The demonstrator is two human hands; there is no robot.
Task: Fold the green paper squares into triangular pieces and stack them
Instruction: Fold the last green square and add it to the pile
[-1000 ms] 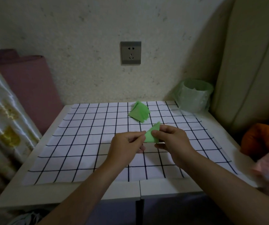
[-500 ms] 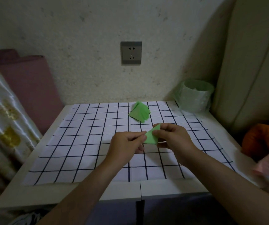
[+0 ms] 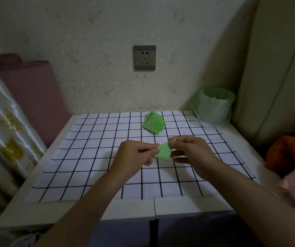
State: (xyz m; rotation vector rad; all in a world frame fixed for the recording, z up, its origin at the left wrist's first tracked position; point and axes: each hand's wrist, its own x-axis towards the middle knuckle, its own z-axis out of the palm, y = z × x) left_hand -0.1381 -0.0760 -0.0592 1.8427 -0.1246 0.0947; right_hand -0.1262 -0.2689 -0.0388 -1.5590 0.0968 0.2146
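Holds one green paper piece [image 3: 163, 152] between both hands, over the middle of the checked cloth [image 3: 89, 157] on the desk [image 3: 187, 207]; seems raised off the cloth, not pressed flat. Pinches its left corner with left hand [image 3: 136, 155], thumb and forefinger closed on the paper, other fingers curled under. Grips its upper right edge with right hand [image 3: 192, 154], fingertips on top, small green tip poking out above them. Looks part-folded, a slanted four-sided shape; fold lines too small to tell. Probably lifted so that both faces can be reached and edges lined up before creasing. Pinches at opposite ends likely to hold the sheet taut and stop layers sliding. Shows stack of green paper [image 3: 154, 124] fanned at far side of the cloth, well apart from the hands, out of the working area yet in reach. Cannot tell if that stack is folded pieces or fresh squares. Shows green-lined bin [image 3: 214, 106] at far right corner by the wall. Reads as mid-fold; this piece not yet stacked.
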